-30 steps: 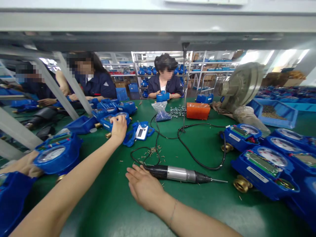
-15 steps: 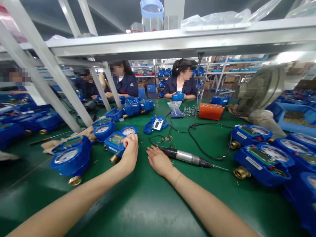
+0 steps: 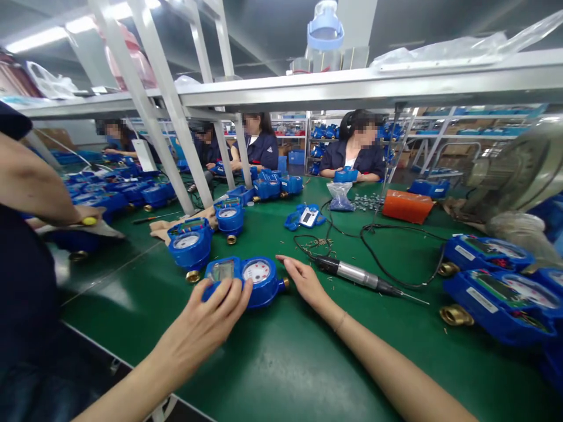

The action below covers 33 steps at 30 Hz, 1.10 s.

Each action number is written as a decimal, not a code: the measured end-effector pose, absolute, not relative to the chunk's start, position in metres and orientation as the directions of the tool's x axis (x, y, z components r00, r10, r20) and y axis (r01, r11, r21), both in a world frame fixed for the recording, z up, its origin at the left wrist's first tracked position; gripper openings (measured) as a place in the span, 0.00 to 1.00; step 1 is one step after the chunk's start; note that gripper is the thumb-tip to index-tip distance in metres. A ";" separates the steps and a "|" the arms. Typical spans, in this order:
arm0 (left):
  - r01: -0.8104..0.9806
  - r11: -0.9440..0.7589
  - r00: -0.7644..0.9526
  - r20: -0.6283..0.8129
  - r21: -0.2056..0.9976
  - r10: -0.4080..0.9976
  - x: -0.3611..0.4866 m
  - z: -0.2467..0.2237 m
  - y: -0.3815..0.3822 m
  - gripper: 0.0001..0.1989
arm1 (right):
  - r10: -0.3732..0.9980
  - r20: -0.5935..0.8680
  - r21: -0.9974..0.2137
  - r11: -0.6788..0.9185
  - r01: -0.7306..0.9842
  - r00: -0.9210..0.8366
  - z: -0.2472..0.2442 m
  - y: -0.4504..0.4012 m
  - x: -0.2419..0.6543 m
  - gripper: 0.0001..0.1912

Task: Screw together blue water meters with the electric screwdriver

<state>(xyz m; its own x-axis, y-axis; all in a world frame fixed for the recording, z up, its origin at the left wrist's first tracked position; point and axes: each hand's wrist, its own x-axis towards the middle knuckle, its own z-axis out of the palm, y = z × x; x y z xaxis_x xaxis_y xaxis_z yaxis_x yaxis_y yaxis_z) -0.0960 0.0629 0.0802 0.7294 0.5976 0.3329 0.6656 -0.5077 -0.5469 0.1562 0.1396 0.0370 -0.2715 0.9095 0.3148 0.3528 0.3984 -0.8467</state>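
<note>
A blue water meter [image 3: 269,295] with a round white dial and a small display lies on the green bench in front of me. My left hand [image 3: 214,313] grips its near side, fingers over the edge by the display; the thumb is hidden. Close to the meter's brass pipe end, my right hand [image 3: 308,285] rests with its fingers stretched out, holding nothing. Just beyond that hand lies an electric screwdriver [image 3: 352,274] with its bit pointing right. Small screws [image 3: 321,243] are scattered behind it, near a blue cover with a white display unit [image 3: 308,217].
Open water meters [image 3: 497,299] crowd the right side, and others [image 3: 190,246] stand at left. An orange box [image 3: 407,206], a bag of blue parts [image 3: 341,196] and a fan [image 3: 514,164] are farther back. A co-worker's arm [image 3: 39,176] reaches in at left. White shelf posts [image 3: 176,111] rise ahead.
My left hand has brought the meter nearer and turned it. My right hand has come off the screwdriver's end to beside the meter. The view has swung left, bringing a co-worker's arm in.
</note>
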 end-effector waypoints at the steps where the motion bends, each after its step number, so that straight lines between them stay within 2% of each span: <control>1: 0.698 -0.515 0.711 0.398 -0.497 0.580 -0.106 0.075 0.060 0.33 | 0.911 0.286 -0.876 0.374 0.305 -0.297 0.039 0.135 0.151 0.26; 4: 0.818 -0.489 0.563 0.597 -0.303 0.572 -0.130 0.051 0.052 0.37 | 0.894 0.220 -0.933 0.310 0.185 -0.390 0.043 0.121 0.140 0.28; 5: 0.874 -0.449 0.445 0.675 -0.186 0.588 -0.133 0.041 0.050 0.37 | 0.886 0.211 -0.942 0.297 0.155 -0.413 0.044 0.118 0.137 0.27; 6: 0.915 -0.402 0.282 0.739 -0.016 0.612 -0.135 0.032 0.049 0.39 | 0.877 0.207 -0.949 0.288 0.130 -0.434 0.045 0.115 0.134 0.27; 7: 0.908 -0.366 0.090 0.759 0.204 0.644 -0.134 0.023 0.048 0.42 | 0.869 0.205 -0.953 0.281 0.108 -0.451 0.047 0.113 0.132 0.28; 8: 0.834 -0.335 -0.093 0.710 0.439 0.698 -0.131 0.016 0.047 0.45 | 0.861 0.203 -0.957 0.275 0.091 -0.466 0.048 0.111 0.131 0.29; 9: 0.698 -0.304 -0.224 0.602 0.648 0.766 -0.126 0.012 0.047 0.46 | 0.856 0.199 -0.960 0.267 0.078 -0.478 0.050 0.110 0.130 0.29; 10: 0.534 -0.270 -0.277 0.468 0.801 0.839 -0.120 0.010 0.049 0.45 | 0.853 0.194 -0.963 0.259 0.070 -0.485 0.050 0.109 0.128 0.30; 12: 0.281 -0.189 -0.274 0.267 0.941 0.924 -0.105 0.014 0.054 0.42 | 0.854 0.183 -0.968 0.243 0.062 -0.487 0.050 0.103 0.126 0.30; 16: 0.096 -0.103 -0.299 0.127 0.990 0.946 -0.081 0.038 0.073 0.39 | 0.893 0.202 -0.964 0.254 0.079 -0.403 0.041 0.076 0.127 0.30; 18: -0.071 -0.070 -0.169 0.057 0.995 0.984 -0.073 0.048 0.084 0.38 | 0.900 0.235 -0.946 0.299 0.126 -0.367 0.039 0.059 0.136 0.29; 20: -0.226 -0.026 0.019 0.031 0.974 0.999 -0.065 0.051 0.094 0.38 | 0.888 0.271 -0.897 0.372 0.237 -0.371 0.043 0.050 0.154 0.24; 22: -0.305 0.023 0.172 0.031 0.952 0.985 -0.056 0.050 0.103 0.38 | 0.859 0.318 -0.744 0.488 0.457 -0.400 0.052 0.054 0.183 0.13; 24: -0.337 0.054 0.273 0.042 0.940 0.961 -0.045 0.048 0.110 0.38 | 0.826 0.431 -0.509 0.554 0.658 -0.363 0.062 0.071 0.221 0.11; 26: -0.366 0.083 0.367 0.062 0.927 0.928 -0.033 0.048 0.116 0.38 | 0.857 0.443 -0.358 0.440 0.824 -0.265 0.068 0.093 0.265 0.14; 28: -0.384 0.101 0.443 0.087 0.918 0.892 -0.021 0.049 0.123 0.39 | 0.923 0.348 -0.301 0.276 0.913 -0.165 0.067 0.112 0.307 0.18; 30: -0.388 0.109 0.504 0.112 0.915 0.857 -0.010 0.049 0.131 0.39 | 0.981 0.169 -0.318 0.149 0.936 -0.098 0.060 0.124 0.339 0.26; 33: -0.383 0.105 0.571 0.146 0.918 0.808 0.002 0.047 0.147 0.39 | 0.984 0.075 -0.308 0.177 0.935 -0.162 0.046 0.130 0.360 0.27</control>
<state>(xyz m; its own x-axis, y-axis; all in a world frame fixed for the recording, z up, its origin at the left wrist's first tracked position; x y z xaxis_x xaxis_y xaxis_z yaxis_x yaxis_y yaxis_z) 0.0025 0.1468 0.0469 0.5711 0.8078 0.1457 -0.3829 0.1052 0.9178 0.3601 0.1301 0.0455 -0.1619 0.9840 0.0747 0.9349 0.1772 -0.3076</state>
